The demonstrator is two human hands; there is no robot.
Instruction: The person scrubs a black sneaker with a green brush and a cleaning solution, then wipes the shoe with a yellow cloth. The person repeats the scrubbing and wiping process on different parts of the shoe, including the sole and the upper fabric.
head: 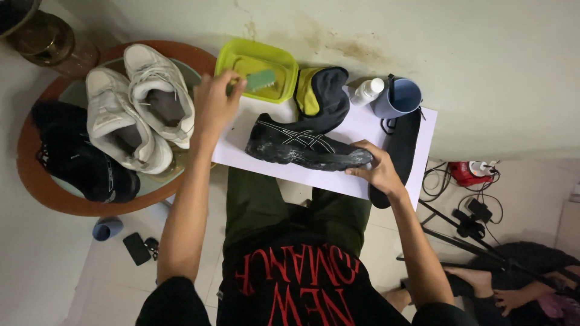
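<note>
Black running shoe with white side stripes (305, 147) lies on its side at mid-frame on the white sheet (356, 128) covering the table, its long axis running left to right and its toe pointing right under the right hand (376, 169), whose grip presses flat on the toe. Steadying that end firmly should keep scrubbing strokes from sliding it. Beyond, the left hand (214, 104) has its grip closed on a green-backed brush (258, 80), over the yellow-green plastic tub (257, 55) at upper centre. Two white sneakers (139, 105) sit upper left.
</note>
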